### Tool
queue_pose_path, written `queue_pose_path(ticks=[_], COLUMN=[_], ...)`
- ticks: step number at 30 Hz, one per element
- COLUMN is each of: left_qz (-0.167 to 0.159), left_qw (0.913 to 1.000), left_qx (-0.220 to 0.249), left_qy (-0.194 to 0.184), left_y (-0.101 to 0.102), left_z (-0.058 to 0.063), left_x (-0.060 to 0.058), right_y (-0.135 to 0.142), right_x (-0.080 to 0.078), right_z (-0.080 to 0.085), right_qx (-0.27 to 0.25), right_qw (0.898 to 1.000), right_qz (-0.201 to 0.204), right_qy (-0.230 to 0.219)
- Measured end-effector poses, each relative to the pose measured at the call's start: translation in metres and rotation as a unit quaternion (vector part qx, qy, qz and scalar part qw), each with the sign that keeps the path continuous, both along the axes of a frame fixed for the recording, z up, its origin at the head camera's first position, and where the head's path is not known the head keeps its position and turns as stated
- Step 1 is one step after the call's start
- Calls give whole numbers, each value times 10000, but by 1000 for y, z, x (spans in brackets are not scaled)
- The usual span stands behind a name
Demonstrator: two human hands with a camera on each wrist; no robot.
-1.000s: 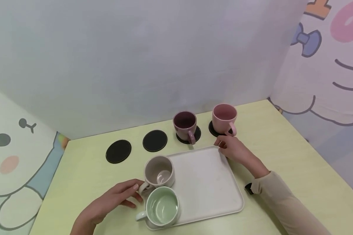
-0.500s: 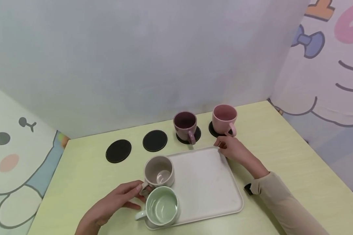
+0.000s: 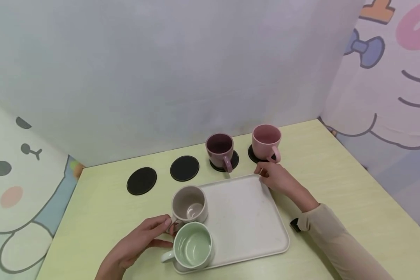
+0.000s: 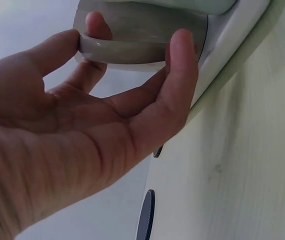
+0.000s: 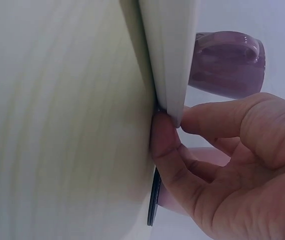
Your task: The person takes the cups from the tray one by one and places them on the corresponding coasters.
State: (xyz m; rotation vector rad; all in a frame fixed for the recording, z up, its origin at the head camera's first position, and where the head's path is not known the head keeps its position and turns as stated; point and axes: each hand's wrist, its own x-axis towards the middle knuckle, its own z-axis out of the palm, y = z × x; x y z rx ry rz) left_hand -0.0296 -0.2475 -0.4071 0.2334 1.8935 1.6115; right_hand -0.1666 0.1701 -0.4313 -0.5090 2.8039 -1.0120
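Note:
A beige mug [image 3: 190,206] stands upright at the left end of a white tray [image 3: 243,217]. My left hand [image 3: 140,238] grips its handle [image 4: 127,51]; in the left wrist view the thumb is on the handle and a fingertip pokes through the loop. Right in front of that mug, also on the tray, is a pale green mug [image 3: 193,247], its handle turned left. My right hand [image 3: 279,179] pinches the tray's far right corner, with a finger and thumb on either side of the rim in the right wrist view.
Behind the tray runs a row of round black coasters. A purple mug [image 3: 220,149] and a pink mug [image 3: 266,142] stand on the right-hand ones. The left coaster [image 3: 141,181] and its neighbour [image 3: 184,168] are bare. A wall [image 3: 182,77] closes off the table's back.
My left hand has moved slightly right, from beside the beige mug's handle to a grip on it. The right hand has stayed at the tray corner.

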Motion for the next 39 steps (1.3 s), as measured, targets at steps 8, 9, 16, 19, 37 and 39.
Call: queue_pose_path(ticks=[8, 9, 16, 19, 37, 39], left_qz=[-105, -110, -150, -119, 121, 267], left_qw=[9993, 9993, 9994, 9995, 9978, 9973], left_qx=[-118, -99, 37, 22, 392, 393], left_qy=[343, 353, 310, 278, 530, 568], left_y=[-4, -4, -7, -9, -8, -8], left_z=[-2, -2, -1, 0, 14, 18], left_x=[-3, -3, -1, 1, -6, -9], right_y=[0, 0, 2, 1, 3, 1], right_x=[1, 1, 2, 0, -3, -3], right_z=[0, 0, 0, -1, -4, -6], right_qx=[-37, -46, -109, -108, -118, -185], right_qw=[9999, 9999, 9998, 9999, 9999, 9998], right_qz=[-40, -30, -31, 17, 18, -27], right_qy=[-97, -111, -131, -124, -85, -116])
